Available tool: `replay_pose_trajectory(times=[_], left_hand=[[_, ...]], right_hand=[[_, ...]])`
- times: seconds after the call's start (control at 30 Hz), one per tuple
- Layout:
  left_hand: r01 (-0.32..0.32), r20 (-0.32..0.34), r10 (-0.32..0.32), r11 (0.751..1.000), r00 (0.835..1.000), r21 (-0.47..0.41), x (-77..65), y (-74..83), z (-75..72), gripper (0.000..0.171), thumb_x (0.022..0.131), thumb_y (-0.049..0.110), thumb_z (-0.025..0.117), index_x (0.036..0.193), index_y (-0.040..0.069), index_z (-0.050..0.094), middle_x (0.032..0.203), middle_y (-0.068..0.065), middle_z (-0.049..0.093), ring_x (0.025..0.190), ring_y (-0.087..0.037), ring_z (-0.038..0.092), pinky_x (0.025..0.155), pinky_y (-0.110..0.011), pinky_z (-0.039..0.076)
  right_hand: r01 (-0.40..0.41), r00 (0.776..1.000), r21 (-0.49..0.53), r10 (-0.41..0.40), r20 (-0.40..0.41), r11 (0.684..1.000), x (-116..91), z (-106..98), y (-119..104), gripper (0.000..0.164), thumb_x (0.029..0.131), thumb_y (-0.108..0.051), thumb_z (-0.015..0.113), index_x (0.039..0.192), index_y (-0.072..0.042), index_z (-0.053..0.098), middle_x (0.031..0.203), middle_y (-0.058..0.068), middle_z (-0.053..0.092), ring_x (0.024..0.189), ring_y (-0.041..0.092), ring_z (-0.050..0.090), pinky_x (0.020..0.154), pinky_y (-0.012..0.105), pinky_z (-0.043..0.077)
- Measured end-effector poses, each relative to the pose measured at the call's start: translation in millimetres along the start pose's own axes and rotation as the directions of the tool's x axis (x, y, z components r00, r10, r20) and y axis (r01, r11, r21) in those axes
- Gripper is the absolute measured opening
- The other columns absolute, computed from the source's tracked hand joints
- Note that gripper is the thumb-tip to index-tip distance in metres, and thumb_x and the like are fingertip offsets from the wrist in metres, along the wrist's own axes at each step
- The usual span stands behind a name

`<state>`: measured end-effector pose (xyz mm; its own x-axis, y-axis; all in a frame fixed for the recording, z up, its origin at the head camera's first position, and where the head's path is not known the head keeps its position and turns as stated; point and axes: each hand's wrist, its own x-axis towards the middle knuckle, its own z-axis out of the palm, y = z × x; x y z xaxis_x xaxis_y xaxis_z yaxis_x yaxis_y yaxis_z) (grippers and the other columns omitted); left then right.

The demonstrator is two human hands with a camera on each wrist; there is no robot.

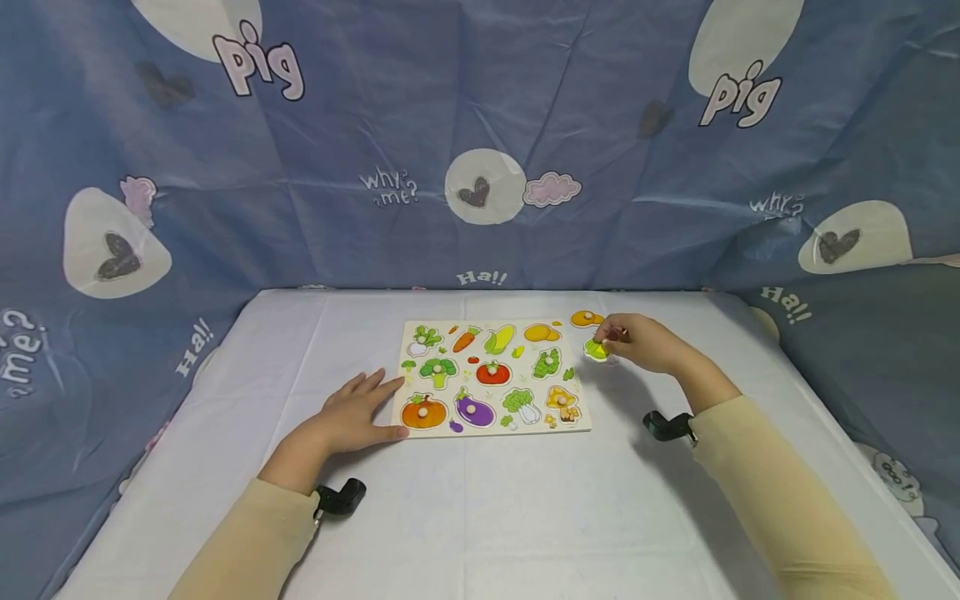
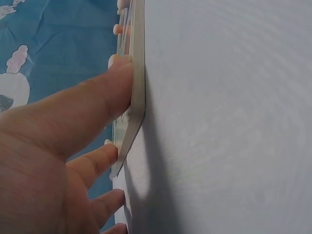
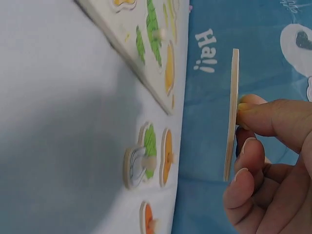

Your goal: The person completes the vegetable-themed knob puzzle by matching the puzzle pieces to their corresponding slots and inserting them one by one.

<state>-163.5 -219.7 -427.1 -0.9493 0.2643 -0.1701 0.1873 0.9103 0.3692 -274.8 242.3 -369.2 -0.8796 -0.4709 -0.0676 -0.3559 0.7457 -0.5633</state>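
A wooden vegetable puzzle board (image 1: pixel 517 429) lies flat on the table. My left hand (image 1: pixel 358 414) rests at its lower left corner, fingers spread and mostly straight, thumb against the front edge; the left wrist view shows that thumb (image 2: pixel 105 95) touching the board's side. Beyond the board's right edge, my right hand (image 1: pixel 641 340) pinches a thin yellow-green puzzle piece (image 1: pixel 596 349) between thumb and fingers. Edge-on in the right wrist view, the held piece (image 3: pixel 231 117) hides its picture. Below it on the table lies a bok choy piece (image 3: pixel 148 153), beside a potato piece (image 1: pixel 587 319).
A carrot-orange knobbed piece (image 3: pixel 146 218) also lies on the table in the right wrist view. On the board, a tomato (image 1: pixel 492 373), an eggplant (image 1: pixel 474 410) and several other vegetables carry knobs. A blue printed curtain (image 1: pixel 480 250) hangs behind the white-covered table (image 1: pixel 480 508).
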Motion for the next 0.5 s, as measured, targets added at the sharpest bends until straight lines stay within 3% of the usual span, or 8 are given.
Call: replay_pose_trajectory(times=[0.2,0.5], left_hand=[[0.004,0.004,-0.004,1.0,1.0,0.002,0.6,-0.1,0.4,0.092,0.083,0.061,0.07,0.155,0.014,0.039,0.161,-0.024,0.024,0.146,-0.053,0.016,0.11,-0.075,0.017],[0.006,0.006,-0.006,1.0,1.0,-0.005,-0.2,1.5,-0.7,0.091,0.083,0.06,0.071,0.155,0.013,0.039,0.161,-0.025,0.024,0.146,-0.054,0.016,0.11,-0.075,0.016]], right_hand=[[0.023,1.0,0.003,-0.023,0.014,1.0,11,4,-12,0.009,0.1,-0.009,0.061,0.106,-0.01,0.067,0.095,0.004,0.063,0.079,0.019,0.052,0.072,0.036,0.046],[0.032,0.998,0.094,-0.036,0.044,0.995,34,14,-29,0.01,0.098,-0.008,0.063,0.106,-0.01,0.068,0.096,0.004,0.066,0.083,0.021,0.055,0.074,0.034,0.049]])
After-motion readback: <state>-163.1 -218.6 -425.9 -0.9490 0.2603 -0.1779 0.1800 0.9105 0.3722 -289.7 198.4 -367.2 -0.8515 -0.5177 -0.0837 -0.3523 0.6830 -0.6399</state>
